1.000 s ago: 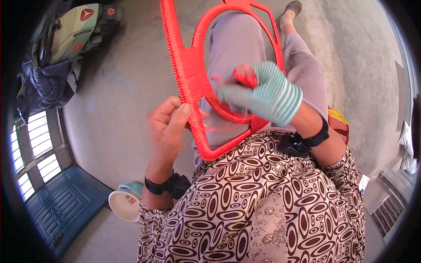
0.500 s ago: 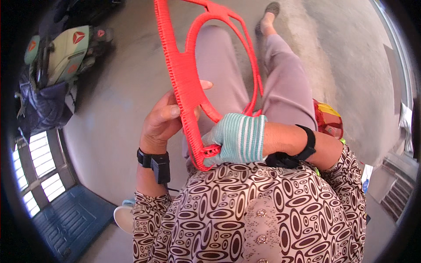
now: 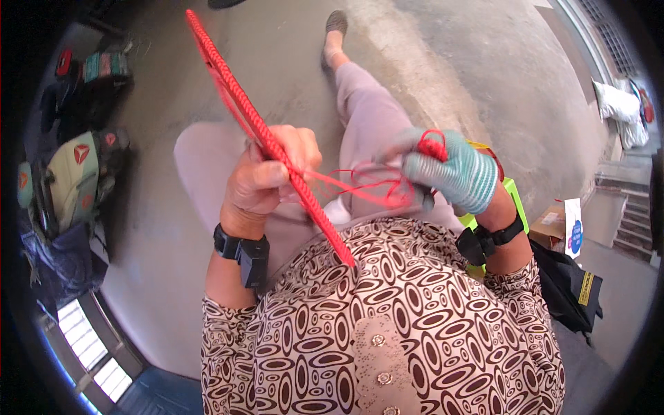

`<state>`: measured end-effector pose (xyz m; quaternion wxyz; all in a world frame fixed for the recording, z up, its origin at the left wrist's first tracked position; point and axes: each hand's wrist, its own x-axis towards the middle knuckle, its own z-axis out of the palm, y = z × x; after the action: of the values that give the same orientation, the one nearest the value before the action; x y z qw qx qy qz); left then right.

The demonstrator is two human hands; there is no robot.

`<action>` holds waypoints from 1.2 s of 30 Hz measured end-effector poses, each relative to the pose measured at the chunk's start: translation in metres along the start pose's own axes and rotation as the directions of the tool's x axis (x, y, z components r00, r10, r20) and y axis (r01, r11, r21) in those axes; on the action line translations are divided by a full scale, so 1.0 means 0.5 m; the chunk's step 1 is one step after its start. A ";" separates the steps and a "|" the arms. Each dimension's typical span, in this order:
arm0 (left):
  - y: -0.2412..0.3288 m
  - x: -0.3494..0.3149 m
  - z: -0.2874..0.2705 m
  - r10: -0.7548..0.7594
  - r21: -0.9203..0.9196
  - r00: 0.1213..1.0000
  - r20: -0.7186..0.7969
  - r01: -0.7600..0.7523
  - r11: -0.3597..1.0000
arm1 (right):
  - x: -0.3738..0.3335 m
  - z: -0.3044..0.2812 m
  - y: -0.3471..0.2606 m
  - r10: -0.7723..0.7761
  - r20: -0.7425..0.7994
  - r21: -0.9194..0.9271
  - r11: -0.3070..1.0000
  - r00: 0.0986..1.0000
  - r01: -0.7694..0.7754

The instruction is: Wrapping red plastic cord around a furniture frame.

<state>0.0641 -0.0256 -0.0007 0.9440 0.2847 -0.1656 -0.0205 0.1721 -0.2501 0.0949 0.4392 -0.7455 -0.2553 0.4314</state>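
My bare left hand (image 3: 270, 173) grips a red cord-wrapped frame (image 3: 234, 83), fingers closed round its middle. The frame is turned edge-on, so it shows as a long slanting bar; its lower end lies against my patterned shirt. Out to the right, my right hand (image 3: 460, 173) wears a striped teal and white glove, its fingers curled and partly smeared by motion. Red cord (image 3: 377, 195) runs in loose tangled strands from the frame to this hand. A loop of it also shows over the gloved fingers.
My legs in mauve trousers (image 3: 373, 104) are spread beneath the work. A green and dark vehicle (image 3: 72, 173) stands at the left. Bright green edging (image 3: 514, 200), a black bag (image 3: 567, 287) and a cardboard box (image 3: 551, 223) are on the right, with white sacks (image 3: 615, 104) farther off.
The frame has turned from showing its open oval to edge-on. My right hand has left the frame's lower end and moved right, drawing out red cord. My left hand still holds the frame.
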 end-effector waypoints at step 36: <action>-0.113 -0.125 0.035 -0.215 0.068 0.617 -0.757 0.401 0.914 | 0.140 0.106 0.133 0.013 0.055 0.719 0.693 0.998 -0.049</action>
<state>0.0023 -0.0741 -0.0367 0.8718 0.4001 0.2786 -0.0475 0.1611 -0.2061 -0.0056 0.6828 -0.5081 -0.0634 0.5211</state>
